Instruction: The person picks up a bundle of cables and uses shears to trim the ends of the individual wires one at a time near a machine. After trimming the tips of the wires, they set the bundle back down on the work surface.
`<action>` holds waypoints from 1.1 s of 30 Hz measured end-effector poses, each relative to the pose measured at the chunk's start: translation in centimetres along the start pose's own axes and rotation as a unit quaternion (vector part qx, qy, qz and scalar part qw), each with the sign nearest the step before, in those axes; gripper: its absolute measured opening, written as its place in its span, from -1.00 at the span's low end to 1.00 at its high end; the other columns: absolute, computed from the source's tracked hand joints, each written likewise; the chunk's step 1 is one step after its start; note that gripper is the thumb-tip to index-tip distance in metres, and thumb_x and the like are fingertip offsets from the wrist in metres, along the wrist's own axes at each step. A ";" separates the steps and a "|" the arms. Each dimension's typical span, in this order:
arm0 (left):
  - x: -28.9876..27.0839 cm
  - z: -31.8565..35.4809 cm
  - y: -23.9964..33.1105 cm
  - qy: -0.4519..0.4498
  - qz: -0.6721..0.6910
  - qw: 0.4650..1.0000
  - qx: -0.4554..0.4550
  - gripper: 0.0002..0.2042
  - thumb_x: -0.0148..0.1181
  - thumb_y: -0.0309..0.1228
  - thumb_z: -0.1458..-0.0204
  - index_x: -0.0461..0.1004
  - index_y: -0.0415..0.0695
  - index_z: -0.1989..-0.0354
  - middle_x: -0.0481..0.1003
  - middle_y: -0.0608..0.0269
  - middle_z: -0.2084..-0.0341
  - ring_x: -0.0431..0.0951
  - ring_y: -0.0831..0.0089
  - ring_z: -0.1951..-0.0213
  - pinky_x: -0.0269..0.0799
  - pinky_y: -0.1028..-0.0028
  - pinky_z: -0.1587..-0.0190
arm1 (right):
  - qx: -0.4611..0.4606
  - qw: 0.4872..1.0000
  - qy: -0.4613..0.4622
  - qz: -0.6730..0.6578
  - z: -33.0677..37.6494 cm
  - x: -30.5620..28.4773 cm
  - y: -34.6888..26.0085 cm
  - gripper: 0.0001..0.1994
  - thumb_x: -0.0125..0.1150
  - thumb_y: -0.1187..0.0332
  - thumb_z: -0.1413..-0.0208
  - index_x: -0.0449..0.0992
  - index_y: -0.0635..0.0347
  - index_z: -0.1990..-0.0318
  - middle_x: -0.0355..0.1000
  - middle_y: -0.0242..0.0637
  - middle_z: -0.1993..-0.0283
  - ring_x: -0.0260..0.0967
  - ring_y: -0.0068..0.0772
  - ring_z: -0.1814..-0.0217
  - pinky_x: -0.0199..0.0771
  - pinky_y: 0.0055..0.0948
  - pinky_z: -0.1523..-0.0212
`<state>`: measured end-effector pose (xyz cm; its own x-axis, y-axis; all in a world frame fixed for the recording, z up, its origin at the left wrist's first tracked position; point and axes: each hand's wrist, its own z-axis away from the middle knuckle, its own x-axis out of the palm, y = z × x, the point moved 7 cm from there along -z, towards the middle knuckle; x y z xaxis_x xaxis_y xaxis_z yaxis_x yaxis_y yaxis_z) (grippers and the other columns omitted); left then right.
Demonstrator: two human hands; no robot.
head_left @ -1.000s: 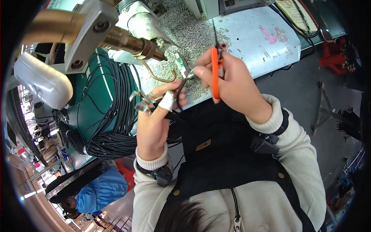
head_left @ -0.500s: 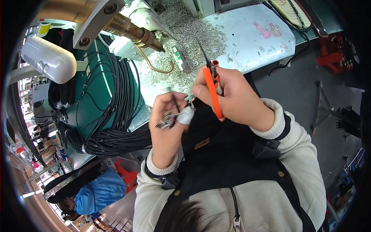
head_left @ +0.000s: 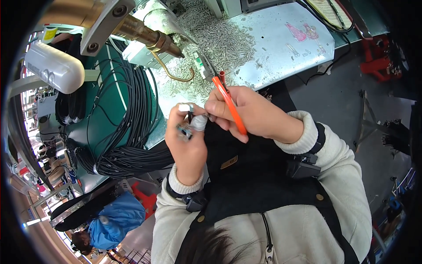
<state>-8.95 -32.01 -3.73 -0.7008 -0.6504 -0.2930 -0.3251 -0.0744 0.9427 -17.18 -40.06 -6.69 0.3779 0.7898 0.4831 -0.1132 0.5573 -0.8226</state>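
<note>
Bare wire ends (head_left: 183, 131) poke out of the left hand (head_left: 187, 147), in front of a black apron (head_left: 246, 176) and near the metal bench plate (head_left: 281, 53). I judge them light and springy: the strands should bend easily, splay if squeezed unevenly and be fragile at the tips. I would take hold just behind the tips, where the bundle is firmest.

The left fingers are curled around the bundle, pinching it against a thumb with a white wrapping (head_left: 199, 123). The right hand (head_left: 250, 110) has orange-handled pliers (head_left: 231, 105) tucked in its grip, while its thumb and forefinger meet close beside the wrapped thumb; I cannot tell what they pinch. The pliers' nose is hard to make out.

The left forearm rises almost straight from below; the right slants in from the right, back of the hand upward. The fingertips of both hands nearly meet.
</note>
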 end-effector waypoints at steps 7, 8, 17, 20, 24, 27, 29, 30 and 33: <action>1.5 0.2 -2.0 -0.093 0.358 0.884 -0.286 -0.85 0.03 -0.60 0.05 0.27 -0.16 0.30 0.20 0.46 0.67 0.02 0.74 0.77 -0.14 0.70 0.75 | -0.484 0.603 0.186 0.606 3.3 1.6 -5.0 -0.88 0.16 0.30 0.14 0.43 0.04 0.40 0.19 -0.47 0.66 0.15 -0.53 0.76 0.15 -0.61 0.75; 1.5 0.3 -2.0 -0.096 0.346 0.886 -0.293 -0.86 0.03 -0.58 0.03 0.26 -0.15 0.29 0.17 0.47 0.70 -0.04 0.77 0.79 -0.21 0.71 0.77 | -0.494 0.608 0.185 0.593 3.6 1.5 -5.3 -0.84 0.19 0.31 0.18 0.44 0.01 0.37 0.18 -0.47 0.67 0.15 -0.51 0.76 0.15 -0.60 0.74; 1.0 1.0 -2.2 -0.066 0.278 0.916 -0.283 -0.86 0.07 -0.62 0.08 0.29 -0.18 0.35 0.28 0.43 0.63 0.10 0.77 0.74 -0.10 0.73 0.73 | -0.498 0.601 0.199 0.593 4.5 1.9 -4.2 -0.82 0.21 0.43 0.19 0.43 0.10 0.35 0.35 -0.47 0.59 0.31 -0.53 0.66 0.23 -0.62 0.69; 0.2 0.6 -0.7 -0.020 0.134 0.982 -0.132 -0.84 0.10 -0.66 0.14 0.30 -0.20 0.38 0.34 0.39 0.56 0.21 0.74 0.64 0.03 0.71 0.65 | -0.453 0.693 0.201 0.523 3.8 1.1 -3.6 -0.83 0.17 0.51 0.18 0.40 0.16 0.35 0.39 -0.35 0.54 0.35 -0.47 0.64 0.29 -0.61 0.63; -0.4 1.0 0.1 0.020 0.014 0.999 -0.028 -0.82 0.11 -0.69 0.18 0.31 -0.21 0.39 0.37 0.37 0.54 0.27 0.70 0.56 0.11 0.69 0.56 | -0.302 0.874 0.174 0.339 2.4 -0.3 -2.2 -0.86 0.13 0.53 0.11 0.37 0.20 0.35 0.39 -0.30 0.53 0.38 -0.49 0.60 0.33 -0.61 0.58; -0.2 1.0 1.8 0.013 -0.076 0.991 0.107 -0.81 0.12 -0.69 0.20 0.32 -0.22 0.39 0.39 0.36 0.53 0.29 0.69 0.54 0.13 0.66 0.55 | -0.325 0.832 0.195 0.405 3.0 0.6 -2.7 -0.90 0.09 0.51 0.05 0.35 0.23 0.34 0.38 -0.31 0.53 0.39 -0.54 0.54 0.33 -0.61 0.54; 0.1 1.3 2.5 0.008 -0.120 0.977 0.173 -0.81 0.13 -0.69 0.21 0.32 -0.22 0.40 0.40 0.35 0.52 0.29 0.68 0.53 0.14 0.64 0.54 | -0.337 0.809 0.206 0.436 3.0 0.7 -2.6 -0.92 0.07 0.50 0.01 0.34 0.25 0.34 0.38 -0.32 0.53 0.39 -0.57 0.51 0.34 -0.62 0.53; -0.1 1.2 1.9 0.017 -0.099 0.985 0.142 -0.82 0.12 -0.69 0.20 0.32 -0.23 0.40 0.39 0.35 0.53 0.28 0.69 0.55 0.13 0.66 0.55 | -0.295 0.864 0.188 0.363 2.2 -0.1 -1.5 -0.92 0.07 0.49 0.00 0.34 0.25 0.34 0.37 -0.34 0.53 0.39 -0.58 0.48 0.34 -0.61 0.51; -0.5 0.9 1.2 0.035 -0.055 0.995 0.079 -0.84 0.12 -0.68 0.17 0.33 -0.23 0.40 0.38 0.36 0.56 0.27 0.70 0.59 0.11 0.68 0.58 | -0.204 0.946 0.148 0.206 0.8 -1.2 0.7 -0.91 0.05 0.46 -0.02 0.34 0.27 0.34 0.35 -0.37 0.53 0.38 -0.61 0.43 0.35 -0.59 0.48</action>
<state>-9.58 -31.08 -2.56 -0.6115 -0.6961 -0.3763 -0.4968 -0.0323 0.8673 -18.42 -40.40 -7.59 0.6260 0.7788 0.0403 0.0335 0.0247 -0.9991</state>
